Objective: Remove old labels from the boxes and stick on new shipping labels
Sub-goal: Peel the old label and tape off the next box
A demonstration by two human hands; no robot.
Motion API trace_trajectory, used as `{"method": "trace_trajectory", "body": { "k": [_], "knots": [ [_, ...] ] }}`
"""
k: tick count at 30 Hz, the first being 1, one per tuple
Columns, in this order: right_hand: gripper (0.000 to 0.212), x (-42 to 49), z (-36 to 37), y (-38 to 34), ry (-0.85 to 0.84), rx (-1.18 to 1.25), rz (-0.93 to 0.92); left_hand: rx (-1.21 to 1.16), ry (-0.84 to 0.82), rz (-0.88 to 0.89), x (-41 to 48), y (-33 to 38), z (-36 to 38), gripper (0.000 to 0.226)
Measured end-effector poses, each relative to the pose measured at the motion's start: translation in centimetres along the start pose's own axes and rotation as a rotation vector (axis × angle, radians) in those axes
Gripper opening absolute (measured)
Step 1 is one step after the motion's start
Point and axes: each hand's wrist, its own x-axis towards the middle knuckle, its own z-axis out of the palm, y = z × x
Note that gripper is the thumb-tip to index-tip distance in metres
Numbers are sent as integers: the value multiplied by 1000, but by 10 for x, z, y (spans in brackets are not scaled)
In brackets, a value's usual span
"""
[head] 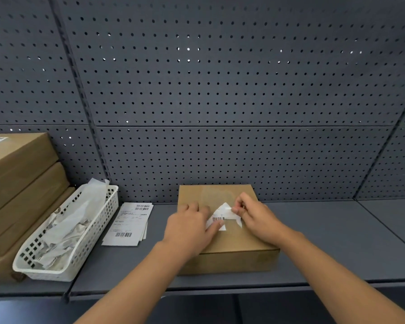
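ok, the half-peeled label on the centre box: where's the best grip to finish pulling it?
Probably the lifted flap of the label, from the right, where the right hand pinches it: that edge stands off the box, while the barcode end lies flat by the left hand.

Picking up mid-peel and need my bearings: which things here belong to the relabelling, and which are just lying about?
In the job: box under the hands; old label, partly peeled; right hand pinching it; left hand pressing on it; new labels stacked on the shelf; basket holding paper scraps.
Lying about: stacked boxes at left; pegboard wall.
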Motion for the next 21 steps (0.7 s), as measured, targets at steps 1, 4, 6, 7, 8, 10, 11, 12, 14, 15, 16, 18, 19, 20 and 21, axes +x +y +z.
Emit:
{"method": "trace_trajectory", "body": {
  "k": [1, 4, 6, 7, 8, 10, 11, 12, 14, 15, 16, 18, 19, 20, 21],
  "knots": [
    [15, 0, -1, -2, -12, -4, 3, -29, -18, 15, 1, 5, 4, 63],
    [12, 5, -4, -7, -24, 84, 29, -104, 22, 62, -4, 14, 18, 60],
    [13, 10, -3, -6, 71, 277, 82, -159, 59, 63, -5, 12, 24, 56],
    [14, 13, -2, -4, 144, 361, 121, -172, 70, 65, -5, 10, 25, 56],
    [14, 17, -2, -2, 223, 436, 151, -180, 79, 66, -5, 9, 26, 56],
    [13, 22, -3, 2, 397, 616, 175, -190, 93, 67, -4, 8, 27, 55],
    [13, 24, -6, 3, 478, 688, 169, -195, 96, 65, -4, 8, 26, 55],
    [13, 25, -8, 4, 532, 728, 154, -198, 96, 61, -4, 9, 26, 54],
    [13, 20, -11, 2, 529, 739, 111, -207, 93, 53, -4, 10, 26, 52],
    [14, 16, -11, -1, 483, 737, 86, -223, 98, 52, -3, 9, 24, 51],
    [15, 11, -11, -5, 427, 740, 60, -262, 102, 50, -3, 9, 23, 49],
    [17, 2, -11, -15, 311, 757, 6, -478, 133, 24, -2, 8, 16, 45],
    [18, -1, -12, -20, 261, 755, -15, -631, 143, 3, -3, 8, 12, 46],
    [18, -4, -12, -26, 226, 746, -34, -783, 143, -5, -5, 9, 8, 48],
    [18, -6, -13, -31, 204, 736, -50, -908, 152, 6, -6, 10, 3, 49]
  ]
}}
